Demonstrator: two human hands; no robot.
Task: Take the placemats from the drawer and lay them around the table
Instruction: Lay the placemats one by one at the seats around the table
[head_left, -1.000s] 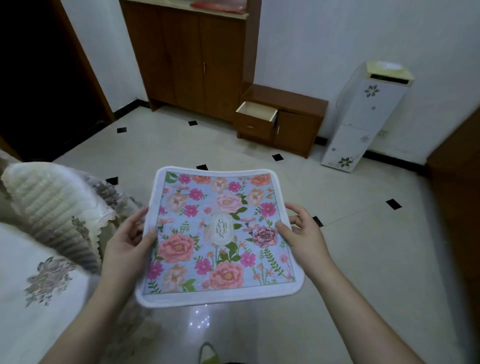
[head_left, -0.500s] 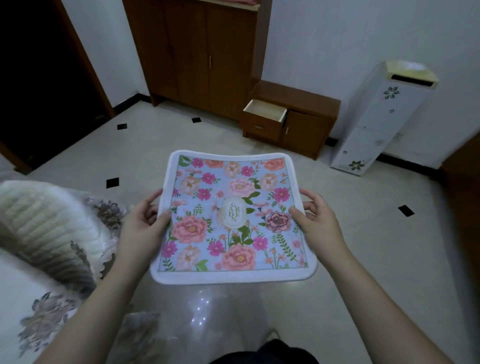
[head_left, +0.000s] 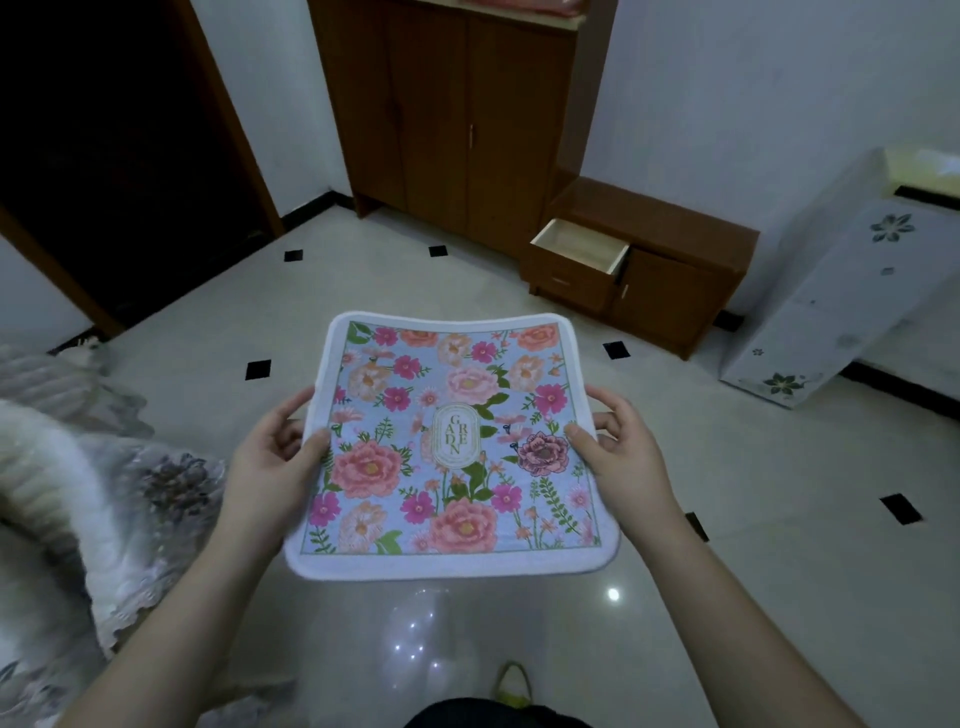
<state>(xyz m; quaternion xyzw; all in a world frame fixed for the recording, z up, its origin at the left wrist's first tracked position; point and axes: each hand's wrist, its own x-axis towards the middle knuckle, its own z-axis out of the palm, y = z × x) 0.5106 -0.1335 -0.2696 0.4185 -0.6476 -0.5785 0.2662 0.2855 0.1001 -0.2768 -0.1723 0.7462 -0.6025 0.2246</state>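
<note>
A floral placemat (head_left: 447, 441) with a white border and a "GARDEN" label is held flat in front of me above the floor. My left hand (head_left: 270, 457) pinches its left edge, thumb on top. My right hand (head_left: 618, 447) pinches its right edge the same way. Across the room, a small wooden cabinet has its drawer (head_left: 582, 249) pulled open; the part of its inside that I see is bare. The table, under a lace-patterned cloth (head_left: 130, 509), is at my left.
A tall wooden cupboard (head_left: 452, 119) stands against the far wall beside a dark doorway (head_left: 114, 145). A white flower-printed box (head_left: 852, 291) leans at the right. Glossy tiled floor (head_left: 753, 519) spreads between me and the cabinet. A cloth-covered chair back (head_left: 47, 374) is at the far left.
The view has shifted so the cabinet and drawer sit further right and closer. The placemat stays level between both hands, a little further from the table at my left.
</note>
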